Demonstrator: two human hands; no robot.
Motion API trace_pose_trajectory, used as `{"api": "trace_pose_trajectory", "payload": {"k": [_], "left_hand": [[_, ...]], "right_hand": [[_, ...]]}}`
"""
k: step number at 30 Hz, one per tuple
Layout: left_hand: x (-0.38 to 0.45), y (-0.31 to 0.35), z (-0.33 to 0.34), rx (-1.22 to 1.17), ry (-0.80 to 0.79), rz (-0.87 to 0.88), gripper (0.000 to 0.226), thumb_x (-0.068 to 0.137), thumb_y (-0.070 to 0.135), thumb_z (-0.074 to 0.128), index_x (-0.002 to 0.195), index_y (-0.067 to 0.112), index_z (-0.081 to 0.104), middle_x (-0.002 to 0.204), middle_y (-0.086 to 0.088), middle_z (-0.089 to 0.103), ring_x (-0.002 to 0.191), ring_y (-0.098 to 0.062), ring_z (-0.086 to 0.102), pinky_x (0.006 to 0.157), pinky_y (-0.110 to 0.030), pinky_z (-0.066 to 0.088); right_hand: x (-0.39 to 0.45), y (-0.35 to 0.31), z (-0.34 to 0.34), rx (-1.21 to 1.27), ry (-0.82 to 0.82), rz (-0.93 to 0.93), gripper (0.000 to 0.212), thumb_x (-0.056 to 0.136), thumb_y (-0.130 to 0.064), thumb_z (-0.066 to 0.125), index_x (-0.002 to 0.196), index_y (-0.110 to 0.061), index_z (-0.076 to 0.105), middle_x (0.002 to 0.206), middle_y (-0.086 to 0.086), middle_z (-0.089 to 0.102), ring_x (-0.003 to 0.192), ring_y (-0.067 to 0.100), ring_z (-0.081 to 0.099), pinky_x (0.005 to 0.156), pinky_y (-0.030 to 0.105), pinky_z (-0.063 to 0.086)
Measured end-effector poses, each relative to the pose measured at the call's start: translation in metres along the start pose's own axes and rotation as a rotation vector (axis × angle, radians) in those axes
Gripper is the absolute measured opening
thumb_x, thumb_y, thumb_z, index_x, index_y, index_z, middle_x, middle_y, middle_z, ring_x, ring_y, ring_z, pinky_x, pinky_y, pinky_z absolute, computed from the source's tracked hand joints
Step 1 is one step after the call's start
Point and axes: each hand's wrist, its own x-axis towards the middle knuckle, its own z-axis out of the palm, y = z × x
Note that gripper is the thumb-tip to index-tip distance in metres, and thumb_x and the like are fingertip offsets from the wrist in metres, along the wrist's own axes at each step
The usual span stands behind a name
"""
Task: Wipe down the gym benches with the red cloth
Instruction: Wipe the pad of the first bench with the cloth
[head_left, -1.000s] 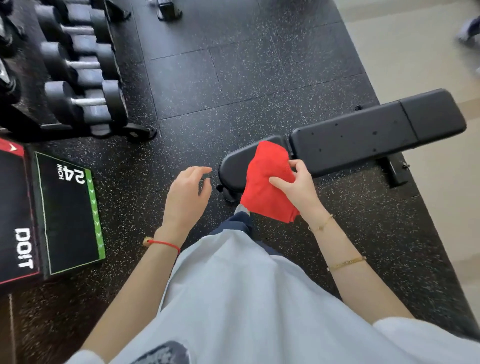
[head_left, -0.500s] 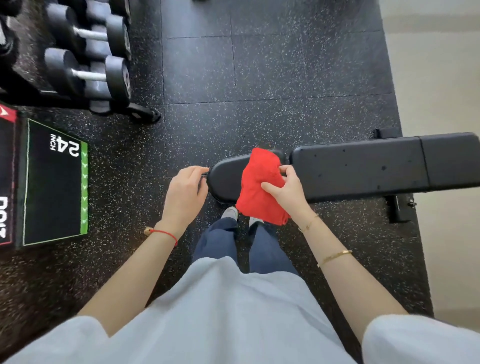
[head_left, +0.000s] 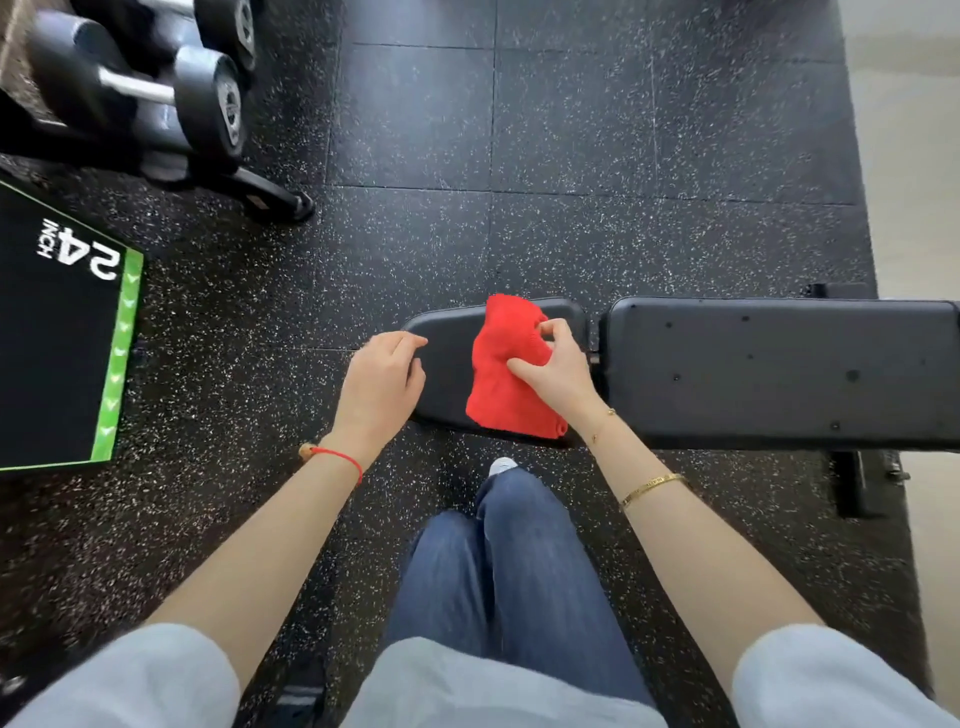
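**Cloth on the seat pad; the bench's long axis runs off to the right**

Head view. The red cloth (head_left: 511, 371) lies bunched on the short seat pad (head_left: 447, 358) of the gym bench, draped across the pad's width, its lower edge reaching the pad's near side. The right hand (head_left: 553, 366) sits on top of it, at the cloth's right side. Thumb and fingers are curled into the fabric and gather a fold of it; this is a pinching hold, not a flat palm.

The left hand (head_left: 382, 382) is at the pad's rounded left end. Fingers are loosely bent and hold nothing. Whether they touch the pad's edge or hang just above it, I cannot tell.

The relation that matters: the bench lies crosswise to the person, long axis left to right. The cloth is near the left end. The long back pad (head_left: 779, 369) begins just right of the right hand, across a narrow gap, and runs out of the frame. Nearly all the unwiped length, by my reading, lies to the right of the cloth. The right hand has the cloth and is the nearer to that stretch, so a stroke along the axis toward the right looks the natural one.

Around: speckled rubber floor (head_left: 571, 130), a dumbbell rack (head_left: 171, 98) top left, a plyo box (head_left: 62, 343) marked 24 inch at left.
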Motion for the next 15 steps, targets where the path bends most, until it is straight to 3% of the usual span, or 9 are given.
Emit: {"api": "trace_pose_trajectory", "payload": {"k": [5, 8, 11, 13, 15], "left_hand": [[0.018, -0.039, 0.083, 0.01, 0.067, 0.029, 0.031, 0.092, 0.007, 0.056, 0.122, 0.007, 0.064, 0.122, -0.009, 0.064, 0.116, -0.028, 0.058, 0.097, -0.043, 0.047], [0.027, -0.061, 0.124, 0.024, 0.124, 0.092, 0.031, 0.092, 0.01, 0.057, 0.122, 0.008, 0.064, 0.125, -0.007, 0.063, 0.119, -0.026, 0.056, 0.1, -0.041, 0.044], [0.034, -0.079, 0.156, 0.029, 0.199, 0.162, 0.03, 0.091, 0.009, 0.058, 0.12, 0.007, 0.065, 0.125, -0.008, 0.063, 0.119, -0.028, 0.056, 0.101, -0.042, 0.045], [0.038, -0.088, 0.17, 0.051, 0.262, 0.209, 0.03, 0.091, 0.009, 0.058, 0.12, 0.006, 0.065, 0.125, -0.009, 0.063, 0.119, -0.029, 0.056, 0.102, -0.044, 0.046], [0.04, -0.093, 0.181, 0.067, 0.31, 0.244, 0.031, 0.092, 0.011, 0.057, 0.122, 0.006, 0.065, 0.126, -0.009, 0.063, 0.12, -0.03, 0.055, 0.104, -0.045, 0.045]], "right_hand": [[0.051, 0.056, 0.038, -0.095, 0.012, -0.15, 0.042, 0.076, -0.022, 0.073, 0.105, -0.023, 0.043, 0.102, -0.009, 0.059, 0.098, 0.024, 0.06, 0.079, 0.034, 0.043], [0.071, 0.089, 0.051, -0.209, 0.078, -0.257, 0.044, 0.077, -0.023, 0.071, 0.11, -0.019, 0.044, 0.107, -0.008, 0.06, 0.1, 0.028, 0.062, 0.076, 0.036, 0.044], [0.084, 0.117, 0.058, -0.36, 0.217, -0.408, 0.056, 0.08, -0.028, 0.07, 0.126, -0.012, 0.043, 0.126, 0.003, 0.056, 0.114, 0.03, 0.056, 0.09, 0.042, 0.046], [0.09, 0.131, 0.061, -0.544, 0.364, -0.517, 0.071, 0.083, -0.036, 0.066, 0.142, -0.01, 0.037, 0.142, 0.01, 0.043, 0.129, 0.031, 0.043, 0.107, 0.042, 0.036], [0.089, 0.135, 0.065, -0.748, 0.496, -0.651, 0.072, 0.087, -0.046, 0.055, 0.15, -0.018, 0.033, 0.155, 0.012, 0.029, 0.141, 0.034, 0.028, 0.116, 0.047, 0.024]]}}
